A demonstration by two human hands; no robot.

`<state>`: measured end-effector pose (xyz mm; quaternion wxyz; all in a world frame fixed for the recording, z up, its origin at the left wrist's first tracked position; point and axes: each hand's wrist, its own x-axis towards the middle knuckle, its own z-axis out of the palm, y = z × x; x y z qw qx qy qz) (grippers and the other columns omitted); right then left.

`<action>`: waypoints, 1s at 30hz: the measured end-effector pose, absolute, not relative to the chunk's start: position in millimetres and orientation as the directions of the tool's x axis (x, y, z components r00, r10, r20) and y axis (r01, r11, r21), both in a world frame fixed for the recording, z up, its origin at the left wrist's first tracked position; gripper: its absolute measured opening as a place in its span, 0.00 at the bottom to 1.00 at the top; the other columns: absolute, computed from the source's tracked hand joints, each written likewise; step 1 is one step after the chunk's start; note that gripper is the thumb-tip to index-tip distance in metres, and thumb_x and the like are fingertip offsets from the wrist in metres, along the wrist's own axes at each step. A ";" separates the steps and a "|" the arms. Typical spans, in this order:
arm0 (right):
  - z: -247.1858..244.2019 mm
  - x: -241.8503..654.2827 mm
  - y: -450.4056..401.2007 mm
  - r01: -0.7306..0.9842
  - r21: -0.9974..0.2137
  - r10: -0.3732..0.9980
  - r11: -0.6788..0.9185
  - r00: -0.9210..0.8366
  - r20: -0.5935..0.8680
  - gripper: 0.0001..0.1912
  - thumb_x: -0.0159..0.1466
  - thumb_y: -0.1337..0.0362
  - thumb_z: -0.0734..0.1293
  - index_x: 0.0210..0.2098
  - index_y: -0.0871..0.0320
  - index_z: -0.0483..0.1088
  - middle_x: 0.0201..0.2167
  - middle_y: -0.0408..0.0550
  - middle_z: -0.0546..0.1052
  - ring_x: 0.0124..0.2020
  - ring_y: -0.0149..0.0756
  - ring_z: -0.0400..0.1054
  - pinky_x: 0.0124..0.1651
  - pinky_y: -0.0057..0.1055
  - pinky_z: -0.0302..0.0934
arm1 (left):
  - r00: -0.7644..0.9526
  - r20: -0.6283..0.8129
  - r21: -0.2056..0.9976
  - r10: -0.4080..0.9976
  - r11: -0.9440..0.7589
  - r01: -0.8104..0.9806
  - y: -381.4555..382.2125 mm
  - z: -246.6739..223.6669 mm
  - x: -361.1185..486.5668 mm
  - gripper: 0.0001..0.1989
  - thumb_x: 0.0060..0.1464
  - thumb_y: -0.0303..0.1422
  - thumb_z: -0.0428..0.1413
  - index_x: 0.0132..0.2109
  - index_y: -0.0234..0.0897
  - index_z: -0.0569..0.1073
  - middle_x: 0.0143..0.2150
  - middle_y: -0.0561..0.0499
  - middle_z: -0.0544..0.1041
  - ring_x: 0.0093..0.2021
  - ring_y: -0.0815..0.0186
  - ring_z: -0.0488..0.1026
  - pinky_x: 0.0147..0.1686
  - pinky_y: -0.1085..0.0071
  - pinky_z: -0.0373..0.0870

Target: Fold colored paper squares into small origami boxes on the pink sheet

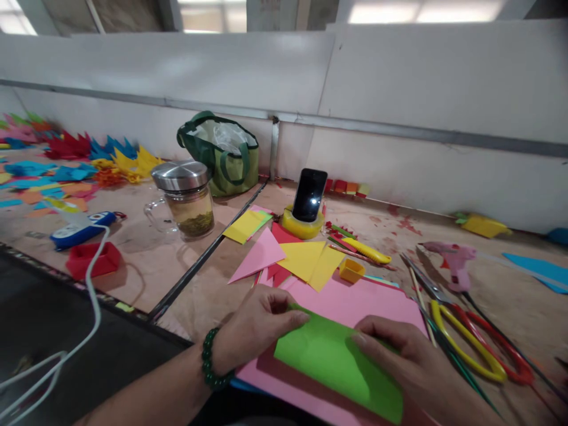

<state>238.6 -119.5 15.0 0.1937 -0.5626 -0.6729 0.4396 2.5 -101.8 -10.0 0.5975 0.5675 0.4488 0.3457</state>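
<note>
A sheet of green paper (331, 361) is held between my two hands, slightly curved. My left hand (261, 322), with a green bead bracelet (212, 358) at the wrist, pinches its upper left corner between thumb and fingers. At the upper right edge my right hand (399, 355) grips it, thumb on top. Beneath the green sheet lies a stack of pink paper (377, 302). Just beyond are a folded pink piece (260, 254), yellow paper pieces (302, 257) and a small yellow folded paper box (352, 270).
Scissors (461, 337), a pink glue gun (457, 260) and a yellow cutter (368, 251) lie to the right. A phone (309, 195) leans on a tape roll (303, 225). Leftward stand a glass tea mug (189, 204), a green bag (233, 168) and a red paper box (93, 260).
</note>
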 end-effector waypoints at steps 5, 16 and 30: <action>8.7 238.6 -124.7 0.561 -0.825 0.936 -0.075 -0.246 -0.252 0.18 0.59 0.49 0.65 0.26 0.59 0.73 0.22 0.43 0.71 0.24 0.31 0.61 0.24 0.24 0.56 | 0.350 -0.142 0.988 0.926 0.108 0.114 -103.5 -10.3 3.2 0.14 0.47 0.39 0.60 0.24 0.32 0.69 0.20 0.57 0.63 0.22 0.74 0.57 0.21 0.78 0.54; 12.7 237.1 -128.7 0.594 -0.804 0.952 -0.025 -0.231 -0.200 0.16 0.59 0.51 0.65 0.27 0.57 0.75 0.23 0.44 0.74 0.25 0.33 0.64 0.26 0.25 0.58 | 0.353 -0.134 0.983 0.926 0.078 0.168 -109.3 -5.1 0.4 0.14 0.51 0.38 0.58 0.25 0.31 0.72 0.21 0.56 0.64 0.23 0.73 0.59 0.22 0.78 0.55; -0.4 251.6 -134.9 0.299 -0.941 0.973 -0.161 -0.109 -0.201 0.16 0.51 0.55 0.74 0.23 0.60 0.68 0.19 0.38 0.65 0.21 0.26 0.57 0.24 0.24 0.53 | 0.220 -0.014 0.958 0.975 -0.050 0.284 -117.0 -1.1 -13.6 0.15 0.51 0.40 0.57 0.24 0.33 0.74 0.20 0.54 0.68 0.24 0.70 0.62 0.24 0.78 0.60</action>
